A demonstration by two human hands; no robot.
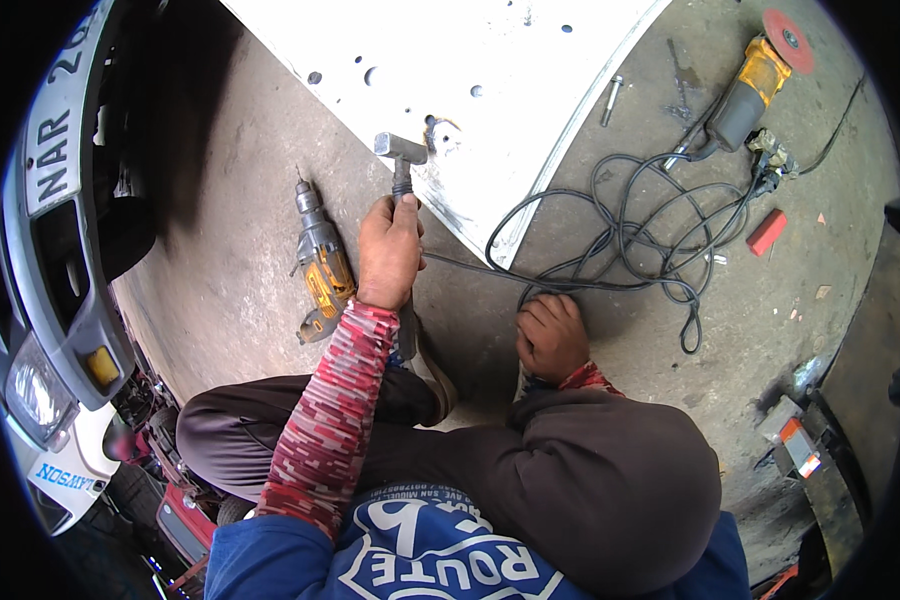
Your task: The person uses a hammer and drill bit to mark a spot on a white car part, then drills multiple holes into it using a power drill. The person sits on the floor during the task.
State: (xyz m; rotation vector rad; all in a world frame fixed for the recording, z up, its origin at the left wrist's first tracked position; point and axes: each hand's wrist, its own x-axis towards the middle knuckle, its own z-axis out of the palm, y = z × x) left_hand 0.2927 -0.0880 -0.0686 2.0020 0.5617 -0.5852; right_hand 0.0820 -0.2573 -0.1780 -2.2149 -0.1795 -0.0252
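Note:
My left hand (pixel 390 250) is wrapped round the dark handle of a hammer (pixel 400 148). The hammer's grey metal head is over the edge of a white metal panel (pixel 470 60) with several holes, near a worn, stained spot around one hole. From this view I cannot tell whether the head touches the panel. My right hand (pixel 553 337) is closed, fingers curled, beside my right knee and near a black cord (pixel 580 285); anything inside it is hidden. A yellow and black power drill (pixel 325 265) lies on the floor left of my left hand.
A yellow angle grinder (pixel 750 90) with a red disc lies at the far right, near a bolt (pixel 611 102) and a red block (pixel 767 232). Black cord coils right of the panel. A vehicle's front bumper (pixel 80 210) stands along the left.

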